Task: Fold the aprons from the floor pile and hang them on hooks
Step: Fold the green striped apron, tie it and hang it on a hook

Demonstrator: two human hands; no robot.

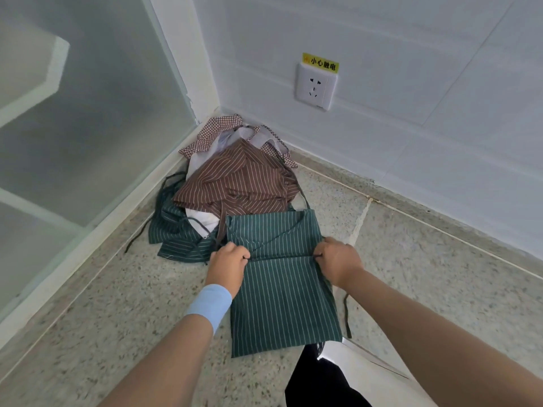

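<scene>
Left hand (227, 264) and right hand (338, 261) each pinch an apron (282, 295) edge. The tie (348, 315) dangling under the right hand may snag and skew the fold.

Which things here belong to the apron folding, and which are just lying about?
Job: green striped apron, held by left hand and right hand; brown striped apron; checked apron; second green apron.
Not: wall socket; yellow sticker; glass panel.

An apron (282, 289) lies flat on the near floor (117, 304). The apron pile (235, 183) sits behind it in the far corner, below and left of a wall socket (316, 86).
</scene>
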